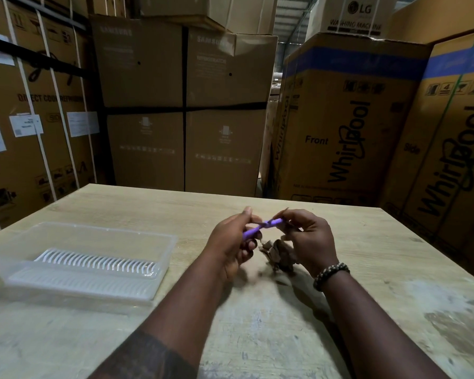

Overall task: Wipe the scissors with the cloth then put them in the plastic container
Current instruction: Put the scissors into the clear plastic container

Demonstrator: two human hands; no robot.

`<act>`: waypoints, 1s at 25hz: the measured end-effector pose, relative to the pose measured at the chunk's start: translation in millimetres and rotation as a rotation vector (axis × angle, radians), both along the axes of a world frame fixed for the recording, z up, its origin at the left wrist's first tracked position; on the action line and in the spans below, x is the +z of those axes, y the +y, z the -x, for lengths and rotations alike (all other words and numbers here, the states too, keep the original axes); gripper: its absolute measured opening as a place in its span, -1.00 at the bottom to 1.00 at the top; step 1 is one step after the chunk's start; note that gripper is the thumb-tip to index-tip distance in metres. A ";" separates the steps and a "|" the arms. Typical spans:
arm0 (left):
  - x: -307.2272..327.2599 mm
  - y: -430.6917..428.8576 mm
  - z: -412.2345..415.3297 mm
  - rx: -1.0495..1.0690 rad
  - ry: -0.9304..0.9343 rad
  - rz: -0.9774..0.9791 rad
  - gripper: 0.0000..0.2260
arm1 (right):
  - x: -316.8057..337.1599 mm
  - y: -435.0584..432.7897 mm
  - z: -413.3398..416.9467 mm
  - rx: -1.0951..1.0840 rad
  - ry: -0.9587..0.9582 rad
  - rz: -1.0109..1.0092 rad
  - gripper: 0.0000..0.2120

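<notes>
1. Tall brown cardboard appliance boxes are stacked in a wall along the far side and both flanks of the scene. Some are strapped with black or white bands and some have paper labels stuck on.
2. A pale wooden table with a scuffed, paint-marked top fills the near half.
3. A clear rectangular plastic container sits on the left part of the table with a white ribbed insert lying in it. It is well apart from both hands.
4. The left hand is raised above the middle of the table, its fingers curled round the near end of the purple scissors.
5. The right hand is just to the right of it, fingers pinching the crumpled brown cloth against the far end of the scissors.
6. The cloth hangs down from the right hand between the two palms. Whether its lower folds touch the table cannot be told.
7. The scissors bridge the gap between the hands, tilted up toward the right and clear of the table; whether the blades are apart or together cannot be told.
8. A beaded bracelet circles the right wrist.
</notes>
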State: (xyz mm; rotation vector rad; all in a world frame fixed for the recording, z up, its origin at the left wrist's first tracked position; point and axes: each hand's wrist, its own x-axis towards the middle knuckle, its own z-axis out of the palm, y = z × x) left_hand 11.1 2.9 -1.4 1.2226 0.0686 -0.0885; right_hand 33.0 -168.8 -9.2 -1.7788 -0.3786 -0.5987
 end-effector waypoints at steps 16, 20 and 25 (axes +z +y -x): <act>-16.1 -2.4 -9.4 0.311 -0.309 -0.428 -0.90 | -0.1 9.5 6.5 -0.261 0.045 0.187 -0.79; -18.4 -1.9 -12.6 0.351 -0.305 -0.442 -0.90 | -2.2 18.4 7.9 -0.339 -0.059 0.416 -0.90; -23.0 -1.9 -15.8 0.365 -0.292 -0.470 -0.91 | -3.9 35.8 13.1 -0.423 -0.034 0.662 -0.87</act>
